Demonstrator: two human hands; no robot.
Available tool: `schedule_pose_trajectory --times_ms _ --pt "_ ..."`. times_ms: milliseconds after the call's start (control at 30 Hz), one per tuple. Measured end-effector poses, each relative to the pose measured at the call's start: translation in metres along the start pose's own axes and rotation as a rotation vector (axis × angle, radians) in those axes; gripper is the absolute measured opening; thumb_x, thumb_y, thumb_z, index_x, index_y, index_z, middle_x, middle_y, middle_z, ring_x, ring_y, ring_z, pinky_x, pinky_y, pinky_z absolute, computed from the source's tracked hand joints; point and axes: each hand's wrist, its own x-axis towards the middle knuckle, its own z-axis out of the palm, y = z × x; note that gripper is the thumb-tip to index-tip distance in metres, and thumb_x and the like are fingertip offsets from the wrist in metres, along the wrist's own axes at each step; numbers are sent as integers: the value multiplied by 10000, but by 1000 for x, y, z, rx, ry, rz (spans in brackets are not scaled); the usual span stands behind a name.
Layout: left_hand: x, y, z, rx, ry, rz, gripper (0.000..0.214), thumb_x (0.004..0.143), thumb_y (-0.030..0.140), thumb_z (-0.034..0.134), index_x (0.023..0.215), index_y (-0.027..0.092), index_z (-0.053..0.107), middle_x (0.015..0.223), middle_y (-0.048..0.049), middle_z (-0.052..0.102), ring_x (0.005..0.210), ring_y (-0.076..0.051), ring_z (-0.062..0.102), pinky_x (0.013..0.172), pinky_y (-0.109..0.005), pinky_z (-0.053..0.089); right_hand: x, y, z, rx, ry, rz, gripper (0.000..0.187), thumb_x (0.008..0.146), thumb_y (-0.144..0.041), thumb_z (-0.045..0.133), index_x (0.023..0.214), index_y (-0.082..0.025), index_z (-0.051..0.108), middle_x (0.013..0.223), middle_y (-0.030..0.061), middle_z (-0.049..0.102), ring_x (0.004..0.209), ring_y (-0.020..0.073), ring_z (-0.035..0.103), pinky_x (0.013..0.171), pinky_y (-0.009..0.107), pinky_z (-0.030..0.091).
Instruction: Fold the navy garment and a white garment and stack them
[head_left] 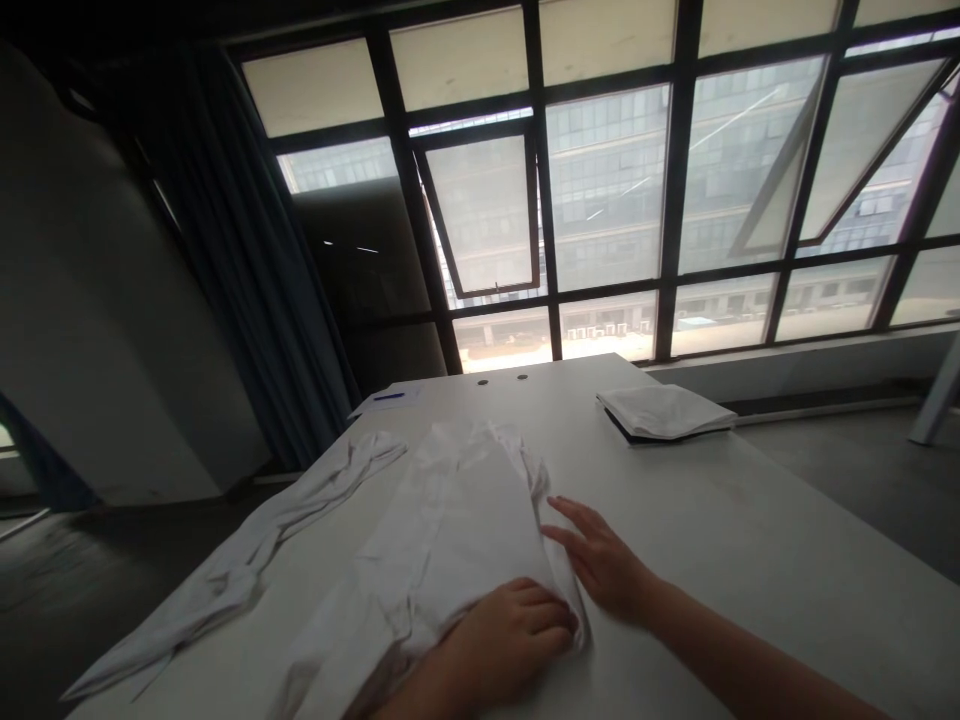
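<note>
A white long-sleeved shirt (465,510) lies on the white table in front of me, its body partly folded and creased. One sleeve (300,520) stretches out to the left and down toward the near edge. My left hand (517,630) rests over the lower right part of the shirt, its fingers curled around the cloth edge. Beside the right edge of the shirt is my right hand (604,560), fingers extended and apart, the tips touching or almost touching the fabric. The lower end of the shirt is partly hidden by my left forearm and blurred.
A folded white cloth with a dark layer beneath (667,410) sits near the right edge of the table (720,530). At the far left corner lies a blue pen (389,396) on paper. Beyond stand windows, some tilted open, and a dark blue curtain (247,250).
</note>
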Motion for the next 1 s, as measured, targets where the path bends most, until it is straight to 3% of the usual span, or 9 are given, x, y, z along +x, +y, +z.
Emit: schedule_pose_trajectory --times_ms 67,133,233,300,467,567,700,833,1000 --pt "-2 -2 2 34 -5 -23 150 939 225 561 1087 229 580 1106 -34 699 1047 -182 632 1010 -322 433 3 -10 -3 58 -127 -104 544 852 -133 509 1368 -294 573 1560 56 416 1427 264 364 1163 481 325" --pt "-5 -9 6 67 4 -81 210 916 340 621 1089 226 584 1135 -51 676 1066 -211 614 1000 -346 433 4 -17 -5 112 -222 -120 529 826 -132 530 1327 -284 607 1495 65 506 1344 255 477 1144 464 347" --pt "-10 -22 10 95 28 -176 484 844 582 687 1156 229 579 1225 -79 636 1123 -262 582 1005 -391 423 6 -22 -5 151 -237 -47 480 822 -127 516 1265 -259 644 1414 70 588 1265 229 550 1122 419 366" --pt "-14 -30 11 137 45 -223 586 816 619 706 1234 236 560 1233 -84 633 1129 -277 575 1016 -421 409 6 -22 -3 140 -225 -15 467 826 -138 513 1257 -255 647 1397 71 601 1268 225 547 1119 406 359" --pt "-23 -46 16 326 126 -347 384 970 235 571 1349 261 513 1284 -73 625 1175 -249 555 1065 -444 357 3 -13 5 -6 -230 110 492 837 -160 513 1304 -286 609 1479 65 529 1328 241 497 1131 435 306" --pt "-27 -55 18 380 154 -470 392 956 92 486 1305 257 554 1309 -73 621 1216 -239 539 1098 -442 330 5 -1 8 -106 -212 209 487 863 -159 480 1321 -282 592 1477 75 529 1342 235 481 1112 430 303" --pt "-30 -65 20 363 81 -632 507 875 14 469 1311 253 571 1399 -83 573 1291 -247 495 1126 -440 298 8 14 2 -220 -162 313 410 895 -182 470 1275 -254 606 1393 87 596 1279 237 520 1064 421 312" --pt "-39 -76 19 325 28 -797 627 821 -25 455 1366 268 554 1464 -82 525 1334 -237 462 1132 -419 276 9 19 -10 -320 -141 371 208 917 -229 493 984 -211 689 1043 89 703 1027 242 604 948 400 342" --pt "-54 -94 14 251 50 -973 639 814 -16 476 1352 313 579 1385 -49 593 1243 -216 537 1068 -361 331 3 4 -15 -265 -179 238 209 914 -198 483 809 -195 663 840 43 670 834 183 589 853 334 356"
